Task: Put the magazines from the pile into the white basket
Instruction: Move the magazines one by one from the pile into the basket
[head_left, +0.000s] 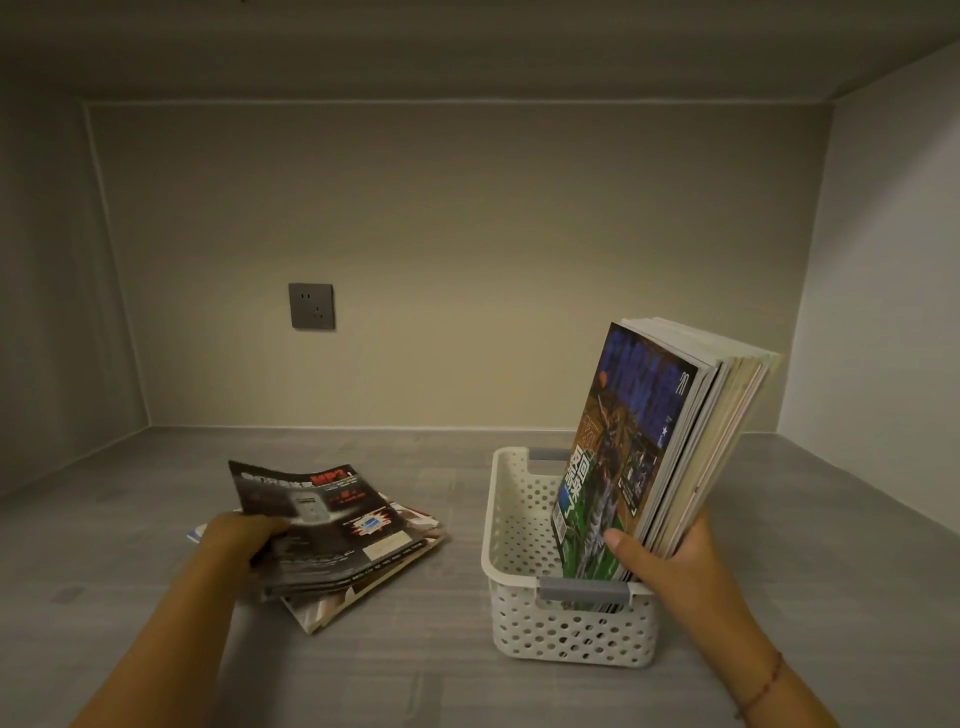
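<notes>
Steadying upright magazines (649, 447) in white basket (506, 525), right hand (670, 561) grips them; left hand (236, 540) clutches top magazine (322, 519) off pile (363, 587); next, slot it alongside.

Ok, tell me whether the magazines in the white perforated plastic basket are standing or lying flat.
Standing, leaning right. The bundle of glossy magazines rises above the white perforated plastic basket, steadied by the right hand.
</notes>
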